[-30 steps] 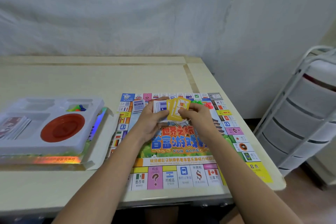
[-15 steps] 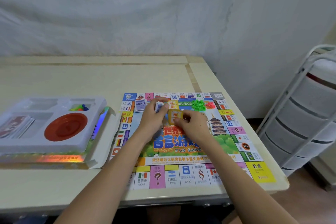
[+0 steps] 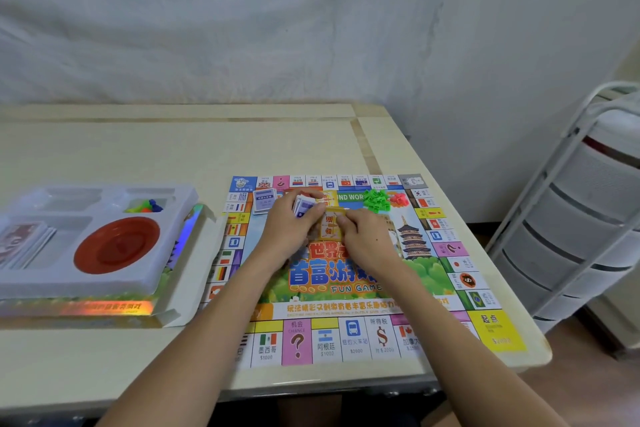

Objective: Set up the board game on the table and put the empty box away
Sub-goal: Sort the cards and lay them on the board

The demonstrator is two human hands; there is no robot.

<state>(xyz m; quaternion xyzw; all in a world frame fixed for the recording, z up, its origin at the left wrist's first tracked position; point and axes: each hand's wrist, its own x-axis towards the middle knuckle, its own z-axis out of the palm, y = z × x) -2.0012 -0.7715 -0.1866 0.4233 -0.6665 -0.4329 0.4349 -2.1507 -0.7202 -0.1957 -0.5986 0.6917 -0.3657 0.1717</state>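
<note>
The colourful game board (image 3: 349,291) lies flat on the table at the right. Over its middle, my left hand (image 3: 289,229) grips a small stack of blue-and-white cards (image 3: 302,207). My right hand (image 3: 363,236) pinches yellow cards (image 3: 329,224) that lie low over the board between both hands. A separate blue card stack (image 3: 264,199) rests near the board's top left corner. Green pieces (image 3: 375,199) and red pieces (image 3: 398,199) sit in piles near the top edge. The open box (image 3: 104,307) stands at the left, holding a white plastic tray (image 3: 166,263).
In the tray sit a red dish (image 3: 116,245), a card stack (image 3: 20,243) and small coloured pieces (image 3: 145,206). A white drawer cart (image 3: 581,218) stands to the right of the table (image 3: 173,149). A cloth-covered wall runs behind.
Both hands have lowered the cards from a raised fan down onto the middle of the board. The green and red piles, hidden before, now show.
</note>
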